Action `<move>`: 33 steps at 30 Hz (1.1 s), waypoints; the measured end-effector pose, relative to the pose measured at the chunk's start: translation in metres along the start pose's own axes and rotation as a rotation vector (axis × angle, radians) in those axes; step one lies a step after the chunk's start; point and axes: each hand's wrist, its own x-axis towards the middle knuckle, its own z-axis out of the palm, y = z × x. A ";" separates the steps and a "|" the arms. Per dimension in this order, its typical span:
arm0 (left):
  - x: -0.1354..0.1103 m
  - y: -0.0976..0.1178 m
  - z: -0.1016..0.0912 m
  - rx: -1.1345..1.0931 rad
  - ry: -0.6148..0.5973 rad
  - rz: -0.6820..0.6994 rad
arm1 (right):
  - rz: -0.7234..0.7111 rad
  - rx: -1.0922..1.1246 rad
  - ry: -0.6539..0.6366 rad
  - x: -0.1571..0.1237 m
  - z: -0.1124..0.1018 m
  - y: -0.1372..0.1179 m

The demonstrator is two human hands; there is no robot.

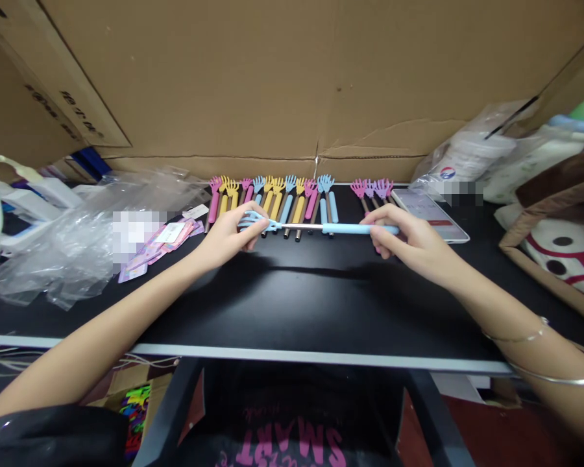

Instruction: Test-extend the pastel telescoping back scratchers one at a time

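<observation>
A light blue back scratcher (345, 228) with a claw-shaped head and a bare metal shaft is held level above the black table. My left hand (233, 235) is closed around its claw end. At the other end, my right hand (403, 237) grips the blue handle. Behind them lies a row of back scratchers (272, 201) in pink, yellow and blue, claws toward the back. To the right sits a smaller group with purple and pink claws (372, 188), partly hidden behind my right hand.
Clear plastic bags (87, 227) and printed cards (163, 246) lie at the left. A phone or tablet (438, 217), a bagged cup (472, 155) and a brown-trimmed bag (555, 220) stand at the right. Cardboard (272, 78) walls the back. Below is an open box (141, 402) of colourful pieces.
</observation>
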 end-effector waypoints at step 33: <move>-0.010 0.002 0.002 0.300 0.023 0.087 | 0.146 0.377 -0.314 -0.001 0.001 0.008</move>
